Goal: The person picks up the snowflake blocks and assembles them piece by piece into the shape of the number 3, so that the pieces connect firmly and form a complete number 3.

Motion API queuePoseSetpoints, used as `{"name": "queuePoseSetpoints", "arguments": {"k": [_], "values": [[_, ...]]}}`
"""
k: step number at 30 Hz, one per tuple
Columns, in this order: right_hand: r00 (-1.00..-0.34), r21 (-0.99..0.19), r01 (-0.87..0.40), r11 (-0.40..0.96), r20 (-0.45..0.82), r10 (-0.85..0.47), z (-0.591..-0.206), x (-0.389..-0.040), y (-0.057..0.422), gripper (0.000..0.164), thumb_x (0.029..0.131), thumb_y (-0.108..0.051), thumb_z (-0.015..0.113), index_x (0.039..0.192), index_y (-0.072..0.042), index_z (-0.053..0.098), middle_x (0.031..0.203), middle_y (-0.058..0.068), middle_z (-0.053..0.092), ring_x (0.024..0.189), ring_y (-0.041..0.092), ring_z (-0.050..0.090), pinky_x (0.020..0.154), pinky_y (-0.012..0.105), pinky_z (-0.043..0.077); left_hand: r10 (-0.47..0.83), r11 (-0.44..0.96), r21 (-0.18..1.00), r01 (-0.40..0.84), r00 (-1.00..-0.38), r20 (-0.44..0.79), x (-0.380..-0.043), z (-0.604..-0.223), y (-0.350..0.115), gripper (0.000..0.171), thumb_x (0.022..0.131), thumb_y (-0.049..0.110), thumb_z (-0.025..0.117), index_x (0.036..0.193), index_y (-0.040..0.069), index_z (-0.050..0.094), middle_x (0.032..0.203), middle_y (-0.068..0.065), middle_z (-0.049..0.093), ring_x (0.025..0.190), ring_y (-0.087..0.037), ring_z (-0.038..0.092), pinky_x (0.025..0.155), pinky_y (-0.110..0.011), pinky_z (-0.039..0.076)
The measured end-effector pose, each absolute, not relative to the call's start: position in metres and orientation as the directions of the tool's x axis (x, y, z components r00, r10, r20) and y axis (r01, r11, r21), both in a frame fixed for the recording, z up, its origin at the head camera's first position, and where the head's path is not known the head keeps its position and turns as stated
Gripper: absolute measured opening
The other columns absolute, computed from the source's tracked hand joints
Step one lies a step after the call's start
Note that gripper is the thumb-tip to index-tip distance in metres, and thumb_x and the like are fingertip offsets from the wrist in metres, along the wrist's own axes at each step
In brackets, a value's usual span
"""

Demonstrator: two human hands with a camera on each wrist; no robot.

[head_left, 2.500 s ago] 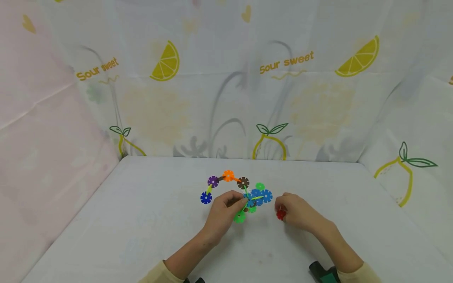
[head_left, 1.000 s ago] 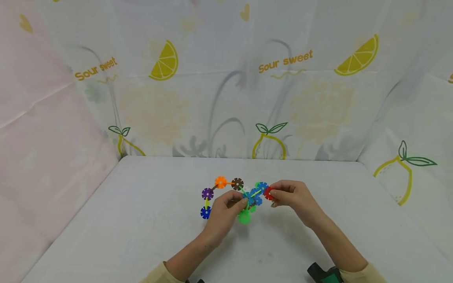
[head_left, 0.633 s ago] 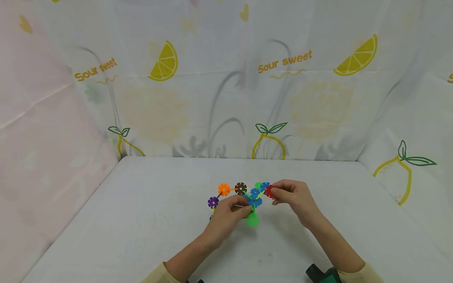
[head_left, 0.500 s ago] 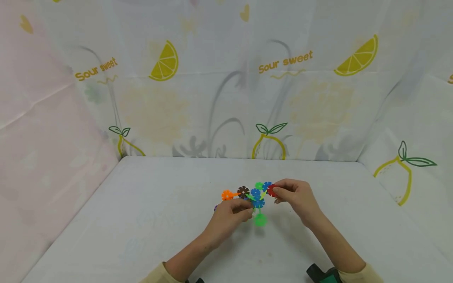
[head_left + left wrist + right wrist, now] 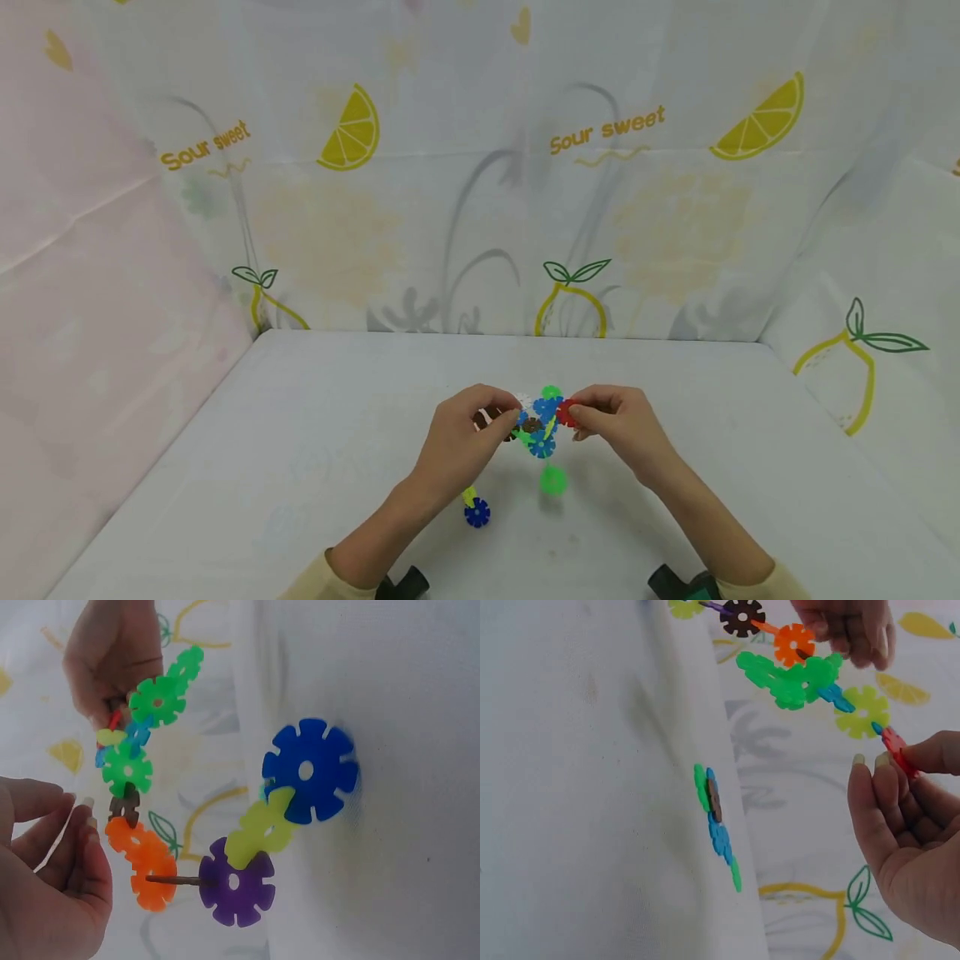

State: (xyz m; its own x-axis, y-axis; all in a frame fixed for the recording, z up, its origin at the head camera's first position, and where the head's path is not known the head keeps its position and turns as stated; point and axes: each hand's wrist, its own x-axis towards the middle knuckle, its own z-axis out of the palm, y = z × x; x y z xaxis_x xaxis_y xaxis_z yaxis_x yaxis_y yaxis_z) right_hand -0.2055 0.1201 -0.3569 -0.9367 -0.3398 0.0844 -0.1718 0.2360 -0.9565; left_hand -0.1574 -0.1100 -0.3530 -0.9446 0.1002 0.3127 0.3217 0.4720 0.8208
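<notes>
A chain of colourful slotted interlocking discs hangs between my hands. My right hand (image 5: 626, 425) pinches its red disc (image 5: 567, 413) between thumb and fingers; in the right wrist view, a lime disc (image 5: 861, 712) joins it. My left hand (image 5: 461, 433) is beside the chain, fingers loosely bent, with nothing visible between them. In the left wrist view, the brown disc (image 5: 125, 805) and orange discs (image 5: 150, 874) lie just past its fingertips. The chain's tail runs through a purple disc (image 5: 236, 881) to a dark blue disc (image 5: 477, 512). A bright green disc (image 5: 553, 481) hangs low in front.
A separate row of green, blue and brown discs (image 5: 715, 825) lies on the white table (image 5: 337, 417). Black wrist gear (image 5: 405, 583) shows at the bottom edge. A lemon-printed cloth (image 5: 480, 208) stands behind the table.
My right hand brought the red disc in from the right to the chain. My left hand lifted off its earlier grip and shifted left; the tail with the dark blue disc swung down towards me.
</notes>
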Motion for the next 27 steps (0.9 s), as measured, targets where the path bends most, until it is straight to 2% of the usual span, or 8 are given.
{"name": "queuePoseSetpoints", "arguments": {"k": [4, 6, 10, 14, 17, 20, 23, 27], "values": [[-0.92, -0.964, -0.169, 0.205, 0.08, -0.383, -0.357, -0.202, 0.116, 0.025, 0.095, -0.017, 0.066, 0.103, 0.006, 0.069, 0.092, 0.016, 0.073, 0.073, 0.022, 0.071, 0.076, 0.029, 0.06, 0.134, 0.504, 0.799, 0.328, -0.943, 0.303, -0.159, -0.355, -0.112, 0.01, 0.094, 0.022, 0.068, 0.104, 0.021, 0.072, 0.102, 0.012, 0.069, 0.1, -0.01, 0.062, 0.091, -0.039, 0.053], [-0.91, -0.966, -0.174, 0.191, 0.084, -0.406, -0.358, -0.201, 0.115, 0.024, 0.095, -0.017, 0.065, 0.103, 0.006, 0.07, 0.091, 0.013, 0.073, 0.073, 0.023, 0.071, 0.077, 0.03, 0.06, 0.16, 0.5, 0.807, 0.313, -0.95, 0.27, -0.159, -0.356, -0.112, 0.011, 0.094, 0.025, 0.068, 0.104, 0.021, 0.071, 0.103, 0.012, 0.07, 0.1, -0.01, 0.064, 0.093, -0.041, 0.053], [-0.889, -0.969, -0.183, 0.164, 0.092, -0.448, -0.359, -0.2, 0.111, 0.024, 0.096, -0.018, 0.064, 0.103, 0.005, 0.07, 0.089, 0.007, 0.074, 0.075, 0.021, 0.072, 0.077, 0.032, 0.061, 0.196, 0.494, 0.83, 0.258, -0.963, 0.183, -0.16, -0.358, -0.113, 0.019, 0.095, 0.035, 0.066, 0.107, 0.022, 0.073, 0.101, 0.012, 0.072, 0.089, -0.007, 0.066, 0.081, -0.03, 0.056], [-0.869, -0.975, -0.184, 0.125, 0.101, -0.484, -0.359, -0.198, 0.109, 0.026, 0.097, -0.017, 0.064, 0.103, 0.007, 0.069, 0.091, 0.011, 0.074, 0.076, 0.022, 0.072, 0.077, 0.033, 0.061, 0.222, 0.442, 0.871, 0.216, -0.967, 0.127, -0.161, -0.361, -0.114, 0.025, 0.096, 0.038, 0.064, 0.108, 0.019, 0.075, 0.1, 0.001, 0.075, 0.085, -0.016, 0.068, 0.065, -0.025, 0.055], [-0.86, -0.974, -0.198, 0.112, 0.118, -0.496, -0.358, -0.198, 0.108, 0.026, 0.097, -0.016, 0.063, 0.104, 0.008, 0.069, 0.092, 0.015, 0.073, 0.076, 0.021, 0.072, 0.077, 0.033, 0.061, 0.237, 0.41, 0.886, 0.216, -0.963, 0.126, -0.163, -0.362, -0.114, 0.024, 0.097, 0.035, 0.063, 0.105, 0.016, 0.076, 0.097, -0.005, 0.075, 0.087, -0.024, 0.068, 0.065, -0.025, 0.054], [-0.863, -0.965, -0.233, 0.122, 0.148, -0.483, -0.358, -0.198, 0.109, 0.025, 0.098, -0.015, 0.061, 0.105, 0.008, 0.068, 0.094, 0.017, 0.073, 0.076, 0.019, 0.072, 0.079, 0.03, 0.06, 0.235, 0.398, 0.892, 0.214, -0.964, 0.127, -0.164, -0.363, -0.114, 0.023, 0.098, 0.032, 0.063, 0.102, 0.014, 0.076, 0.095, -0.007, 0.075, 0.088, -0.027, 0.07, 0.068, -0.025, 0.055], [-0.872, -0.953, -0.268, 0.139, 0.179, -0.455, -0.358, -0.199, 0.111, 0.023, 0.099, -0.013, 0.06, 0.107, 0.007, 0.068, 0.097, 0.02, 0.071, 0.079, 0.02, 0.071, 0.081, 0.026, 0.059, 0.232, 0.396, 0.895, 0.205, -0.966, 0.119, -0.164, -0.364, -0.114, 0.023, 0.098, 0.031, 0.063, 0.1, 0.012, 0.075, 0.094, -0.007, 0.075, 0.088, -0.023, 0.07, 0.071, -0.024, 0.055], [-0.89, -0.937, -0.297, 0.182, 0.203, -0.409, -0.359, -0.199, 0.111, 0.018, 0.098, -0.011, 0.06, 0.107, 0.002, 0.069, 0.099, 0.017, 0.071, 0.084, 0.025, 0.071, 0.083, 0.024, 0.058, 0.233, 0.39, 0.903, 0.181, -0.968, 0.094, -0.164, -0.364, -0.113, 0.023, 0.098, 0.031, 0.063, 0.1, 0.011, 0.075, 0.095, -0.006, 0.075, 0.087, -0.013, 0.07, 0.076, -0.026, 0.056]]}}
